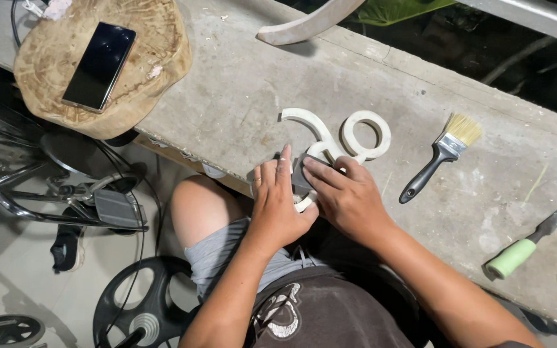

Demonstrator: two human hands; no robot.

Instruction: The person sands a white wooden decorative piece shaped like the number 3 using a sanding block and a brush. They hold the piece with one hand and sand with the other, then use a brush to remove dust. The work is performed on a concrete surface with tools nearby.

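Hands meet at the near edge of the grey concrete ledge (240, 96), where the pale, curved white cut-out piece with a looping ring end (336, 138) lies flat. The left hand (278, 203) presses a small grey sanding block (301, 174) against the lower end of that piece, fingers closed around the block and index finger stretched along its side. The right hand (349, 196) lies just beside it, fingers spread flat over the same end, pinning the piece down; the ring end reaches out past both hands, uncovered. Further right on the ledge rest 1 black-handled paintbrush with pale bristles (439, 158) and 1 green-handled putty knife (525, 248), well apart from the hands. On the round wooden slab (156, 58) at the left sits 1 black smartphone (99, 66).
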